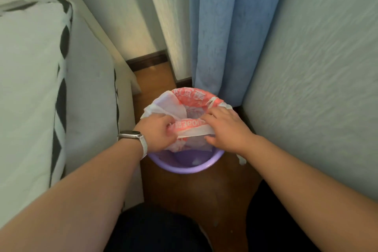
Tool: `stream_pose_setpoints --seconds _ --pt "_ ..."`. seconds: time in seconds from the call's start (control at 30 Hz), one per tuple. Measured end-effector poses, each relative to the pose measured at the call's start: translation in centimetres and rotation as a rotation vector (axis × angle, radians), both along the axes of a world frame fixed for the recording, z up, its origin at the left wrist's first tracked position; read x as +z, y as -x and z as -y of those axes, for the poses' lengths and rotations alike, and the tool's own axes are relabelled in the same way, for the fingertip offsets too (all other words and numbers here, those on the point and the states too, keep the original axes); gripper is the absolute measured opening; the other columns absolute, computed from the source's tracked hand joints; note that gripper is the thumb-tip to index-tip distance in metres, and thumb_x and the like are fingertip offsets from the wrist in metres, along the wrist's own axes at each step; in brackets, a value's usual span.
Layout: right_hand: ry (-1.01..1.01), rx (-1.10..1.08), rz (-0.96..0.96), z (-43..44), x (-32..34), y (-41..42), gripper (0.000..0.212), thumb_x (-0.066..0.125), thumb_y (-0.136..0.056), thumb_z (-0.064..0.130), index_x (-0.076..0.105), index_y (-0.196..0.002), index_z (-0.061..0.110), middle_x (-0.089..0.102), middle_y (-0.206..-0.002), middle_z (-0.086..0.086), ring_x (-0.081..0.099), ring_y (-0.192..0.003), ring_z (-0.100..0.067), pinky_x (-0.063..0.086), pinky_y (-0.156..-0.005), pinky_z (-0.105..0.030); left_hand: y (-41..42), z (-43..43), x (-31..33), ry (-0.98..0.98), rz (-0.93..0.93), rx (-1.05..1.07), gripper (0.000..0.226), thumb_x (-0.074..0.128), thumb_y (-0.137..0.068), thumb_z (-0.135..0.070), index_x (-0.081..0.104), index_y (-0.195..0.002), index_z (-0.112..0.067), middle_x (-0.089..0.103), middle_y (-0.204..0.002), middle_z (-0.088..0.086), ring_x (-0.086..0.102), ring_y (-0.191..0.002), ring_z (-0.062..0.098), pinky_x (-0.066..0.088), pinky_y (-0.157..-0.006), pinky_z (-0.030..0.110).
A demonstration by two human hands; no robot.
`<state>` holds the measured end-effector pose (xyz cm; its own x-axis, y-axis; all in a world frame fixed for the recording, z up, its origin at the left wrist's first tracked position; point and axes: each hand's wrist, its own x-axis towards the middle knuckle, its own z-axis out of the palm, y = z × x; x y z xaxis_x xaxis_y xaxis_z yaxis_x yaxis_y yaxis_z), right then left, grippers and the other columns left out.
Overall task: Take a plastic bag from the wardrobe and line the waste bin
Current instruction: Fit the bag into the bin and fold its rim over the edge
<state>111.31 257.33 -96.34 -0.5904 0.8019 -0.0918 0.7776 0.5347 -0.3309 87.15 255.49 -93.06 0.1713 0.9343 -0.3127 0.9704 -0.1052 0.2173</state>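
Head view: thin white-and-red printed plastic bag (190, 98) sits in the round purple plastic waste bin (184, 166) on the wooden floor (204, 194). Its near edge stretches between both grips: left hand (157, 131) curled around it, right hand (227, 129) pinching it.

Thin white-and-red printed plastic bag (191, 99) opened inside a round lilac plastic waste bin (184, 168): far edge folded over the far rim, near edge stretched across the mouth, near rim uncovered. Bin upright on wooden floor (204, 196).
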Motion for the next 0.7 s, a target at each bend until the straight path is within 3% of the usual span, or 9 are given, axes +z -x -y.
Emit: stream_pose_setpoints --seconds 0.1,0.23,0.3,0.4,0.5,0.6,0.7 --pt "-0.081 -0.04 0.082 0.4 -0.1 -0.6 0.037 0.061 -0.085 0.03 0.058 -0.12 0.022 0.053 -0.123 -0.004 0.046 -0.116 -0.028 0.037 -0.094 -0.044 -0.7 0.5 0.6 0.092 -0.093 -0.021 0.014 0.053 -0.091 -0.029 0.065 -0.098 -0.029 0.068 -0.099 0.0 0.06 -0.088 0.02 0.044 -0.07 0.028" --pt "-0.133 -0.014 0.012 1.1 0.5 -1.5 0.014 0.061 -0.083 0.025 0.066 -0.095 0.018 0.059 -0.098 -0.003 0.053 -0.094 -0.028 0.032 -0.071 -0.036 -1.5 1.1 1.9 0.152 -0.071 -0.082 0.014 0.052 -0.095 -0.024 0.058 -0.084 -0.027 0.061 -0.081 -0.003 0.057 -0.081 0.019 0.041 -0.063 0.026" --pt "-0.103 0.016 -0.015 2.0 0.9 -1.9 0.007 0.06 -0.083 0.025 0.063 -0.087 0.02 0.055 -0.087 0.001 0.052 -0.085 -0.026 0.028 -0.068 -0.033 -1.7 1.9 2.6 0.198 -0.067 -0.128 0.012 0.055 -0.095 -0.024 0.059 -0.084 -0.025 0.06 -0.082 -0.003 0.056 -0.081 0.019 0.041 -0.064 0.027" --pt "-0.011 0.074 -0.012 3.6 1.3 -2.6 0.004 0.058 -0.084 0.03 0.056 -0.082 0.027 0.042 -0.08 0.008 0.048 -0.08 -0.021 0.03 -0.068 -0.033 -1.8 3.5 3.1 0.262 -0.045 -0.134 0.008 0.058 -0.095 -0.027 0.064 -0.091 -0.025 0.065 -0.087 -0.003 0.06 -0.085 0.018 0.052 -0.076 0.033" --pt "0.053 0.116 0.009 4.5 1.3 -2.9 0.005 0.057 -0.082 0.033 0.056 -0.081 0.028 0.04 -0.079 0.01 0.049 -0.08 -0.018 0.033 -0.066 -0.033 -1.7 4.9 2.5 0.324 -0.03 -0.107 0.004 0.065 -0.091 -0.032 0.062 -0.088 -0.032 0.062 -0.08 -0.009 0.059 -0.08 0.014 0.049 -0.069 0.025" --pt "0.133 0.147 0.018 5.2 0.8 -3.1 0.008 0.057 -0.077 0.034 0.05 -0.08 0.032 0.038 -0.078 0.012 0.053 -0.081 -0.02 0.036 -0.062 -0.032 -1.7 5.9 1.3 0.356 -0.12 -0.153 0.033 0.074 -0.079 -0.049 0.058 -0.104 -0.034 0.062 -0.089 -0.01 0.057 -0.081 0.011 0.051 -0.073 0.027" --pt "0.153 0.132 0.023 5.4 -0.2 -3.3 0.013 0.06 -0.08 0.034 0.06 -0.091 0.028 0.033 -0.077 0.014 0.053 -0.082 -0.02 0.042 -0.061 -0.033 -1.8 6.6 0.1 0.285 -0.23 -0.243 0.05 0.074 -0.075 -0.055 0.055 -0.116 -0.035 0.062 -0.098 -0.01 0.058 -0.086 0.014 0.055 -0.082 0.033"
